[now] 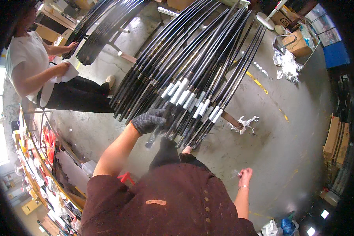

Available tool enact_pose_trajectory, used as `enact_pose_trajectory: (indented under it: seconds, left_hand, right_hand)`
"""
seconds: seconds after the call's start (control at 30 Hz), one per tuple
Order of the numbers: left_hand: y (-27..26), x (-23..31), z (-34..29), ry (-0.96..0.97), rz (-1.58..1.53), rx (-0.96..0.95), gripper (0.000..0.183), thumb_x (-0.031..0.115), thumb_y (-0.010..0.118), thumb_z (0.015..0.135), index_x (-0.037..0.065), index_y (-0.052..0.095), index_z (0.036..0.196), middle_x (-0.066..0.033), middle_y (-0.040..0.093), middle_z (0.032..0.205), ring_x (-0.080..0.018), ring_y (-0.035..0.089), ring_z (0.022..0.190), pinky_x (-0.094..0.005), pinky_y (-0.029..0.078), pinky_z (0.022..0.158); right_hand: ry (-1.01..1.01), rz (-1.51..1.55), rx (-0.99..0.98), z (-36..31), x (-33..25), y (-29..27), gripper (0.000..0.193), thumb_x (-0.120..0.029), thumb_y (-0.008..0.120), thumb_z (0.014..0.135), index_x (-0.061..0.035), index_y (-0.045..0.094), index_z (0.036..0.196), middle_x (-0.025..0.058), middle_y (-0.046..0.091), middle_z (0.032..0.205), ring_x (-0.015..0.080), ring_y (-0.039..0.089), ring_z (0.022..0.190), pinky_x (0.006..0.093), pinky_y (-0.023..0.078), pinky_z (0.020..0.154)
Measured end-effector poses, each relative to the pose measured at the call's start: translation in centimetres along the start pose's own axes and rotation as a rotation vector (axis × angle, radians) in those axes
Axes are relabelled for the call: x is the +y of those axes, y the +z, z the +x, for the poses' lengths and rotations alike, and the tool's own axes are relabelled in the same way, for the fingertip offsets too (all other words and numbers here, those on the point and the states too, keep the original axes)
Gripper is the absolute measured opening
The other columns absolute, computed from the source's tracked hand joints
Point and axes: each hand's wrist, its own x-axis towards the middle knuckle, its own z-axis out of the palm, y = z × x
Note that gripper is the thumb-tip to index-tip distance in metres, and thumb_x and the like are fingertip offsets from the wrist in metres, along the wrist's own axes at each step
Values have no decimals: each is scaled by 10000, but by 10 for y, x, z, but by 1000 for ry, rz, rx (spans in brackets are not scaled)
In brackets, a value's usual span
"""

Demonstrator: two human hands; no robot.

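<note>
A large bundle of long black rods with shiny bands slopes away from me across a rack. Several carry white wraps near their close ends. My left hand, in a dark grey knit glove, is closed around a rod end at the near side of the bundle. Clear plastic hangs just below that glove. My bare right hand is out to the right, away from the rods, its fingers pinched on a small scrap of clear plastic film.
A person in a white top stands at the left beside another rod bundle. White plastic scraps lie on the floor at the far right. A brown rack arm sticks out past the rods. Cardboard boxes stand at right, a cluttered shelf at left.
</note>
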Motion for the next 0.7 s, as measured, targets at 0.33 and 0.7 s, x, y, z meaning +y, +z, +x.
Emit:
enact_pose_trajectory:
  seconds: [0.33,0.7]
  left_hand:
    - [190,43,50,287,145,-178,411,167,617,898,42,451,1253,-50,585,934,-156,581,879,-310,500,784]
    - [292,7,78,489,196,-8,401,108,643,867,73,458,1221,-24,561,870,-125,563,768,-290,502,682]
  right_hand:
    - [-642,-441,-797,-112,-158,148,377,-328,748,790,-63,581,1000,-22,546,882,99,539,798,271,464,664]
    - [-1538,-555,-168,-192,-219,154,518,-277,807,662,-48,524,1031,112,536,839,302,582,735,407,478,613]
